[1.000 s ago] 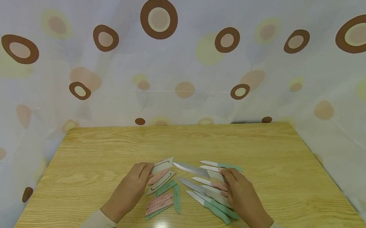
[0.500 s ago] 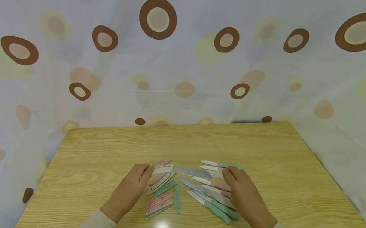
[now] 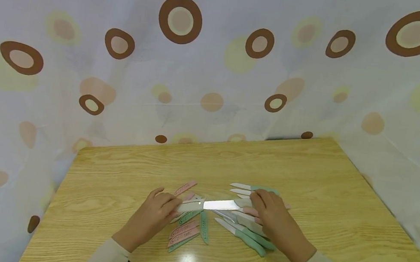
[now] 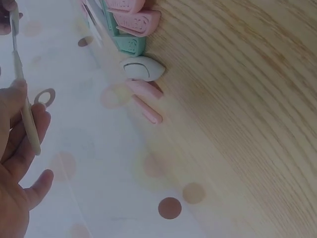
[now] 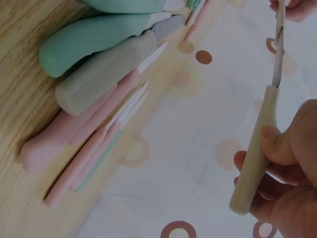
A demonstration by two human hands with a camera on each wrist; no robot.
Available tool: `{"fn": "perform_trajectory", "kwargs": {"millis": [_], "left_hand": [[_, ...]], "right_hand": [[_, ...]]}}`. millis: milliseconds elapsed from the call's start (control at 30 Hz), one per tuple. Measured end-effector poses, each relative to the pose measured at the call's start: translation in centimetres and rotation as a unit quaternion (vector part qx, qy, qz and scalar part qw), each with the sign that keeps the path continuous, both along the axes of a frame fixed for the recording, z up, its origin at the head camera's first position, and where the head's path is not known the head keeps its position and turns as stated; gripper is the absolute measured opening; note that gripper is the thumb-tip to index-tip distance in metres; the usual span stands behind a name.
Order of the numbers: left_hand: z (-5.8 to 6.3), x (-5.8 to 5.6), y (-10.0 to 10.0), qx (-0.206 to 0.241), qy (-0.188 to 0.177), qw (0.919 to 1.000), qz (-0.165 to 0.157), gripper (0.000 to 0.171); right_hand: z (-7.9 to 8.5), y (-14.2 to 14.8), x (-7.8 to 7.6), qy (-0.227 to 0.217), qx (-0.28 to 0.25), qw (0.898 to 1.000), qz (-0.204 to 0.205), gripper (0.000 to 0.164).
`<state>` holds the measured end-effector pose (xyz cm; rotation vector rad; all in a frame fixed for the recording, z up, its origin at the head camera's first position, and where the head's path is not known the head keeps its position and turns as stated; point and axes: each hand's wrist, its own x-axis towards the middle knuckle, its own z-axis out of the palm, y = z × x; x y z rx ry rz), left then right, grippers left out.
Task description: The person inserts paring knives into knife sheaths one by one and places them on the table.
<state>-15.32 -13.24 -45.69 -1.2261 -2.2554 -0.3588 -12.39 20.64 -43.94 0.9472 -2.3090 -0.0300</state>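
the right hand (image 3: 275,225) gripped a beige-handled knife (image 3: 225,204) above the table (image 3: 323,196); the left hand's (image 3: 153,217) fingers pinched its sheath (image 3: 187,206). feeding the blade in straight, fingers off the edge, seemed wisest.

in the head view the right hand (image 3: 277,225) covers the handle of the beige-handled knife (image 3: 225,205) and parts of the pink and green knives (image 3: 248,235) lying under it. the knife's tip is lost inside the cream plastic sheath (image 3: 189,206), whose near end the left hand (image 3: 153,215) hides. lettering on the pink and green sheaths (image 3: 183,231) at lower centre is too small to read. the left wrist view cuts those sheaths off at its top edge.
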Motion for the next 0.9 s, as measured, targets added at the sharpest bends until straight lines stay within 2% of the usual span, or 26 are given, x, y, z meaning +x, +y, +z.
{"fn": "perform_trajectory", "kwargs": {"millis": [133, 200, 267, 433, 700, 800, 900], "left_hand": [[-0.2, 0.0, 0.6, -0.004, 0.008, 0.9998, -0.019, 0.028], [-0.3, 0.1, 1.1, -0.009, 0.01, 0.9996, -0.023, 0.028], [-0.4, 0.3, 1.6, -0.013, 0.011, 0.9995, -0.025, 0.028], [-0.5, 0.6, 2.2, -0.006, -0.005, 0.9997, -0.023, 0.026], [-0.8, 0.3, 3.0, 0.003, -0.008, 0.9997, -0.024, 0.027], [-0.9, 0.2, 3.1, -0.002, -0.006, 0.9999, -0.015, 0.027], [-0.7, -0.1, 3.1, -0.005, -0.001, 0.9999, -0.009, 0.027]], "right_hand": [[-0.3, -0.5, 0.0, -0.004, -0.013, 1.0, 0.023, 0.037], [-0.3, -1.0, 0.1, -0.05, -0.06, 0.996, 0.044, 0.054], [-0.4, -1.4, 0.2, -0.048, -0.06, 0.996, 0.051, 0.05], [-0.5, -2.2, 0.6, -0.06, -0.046, 0.996, 0.037, 0.052], [-0.6, -3.0, 0.5, -0.07, -0.044, 0.996, 0.023, 0.049], [-0.8, -2.9, 0.1, -0.08, -0.05, 0.995, 0.036, 0.047], [-1.1, -2.6, -0.6, -0.078, -0.083, 0.991, 0.07, 0.042]]}}
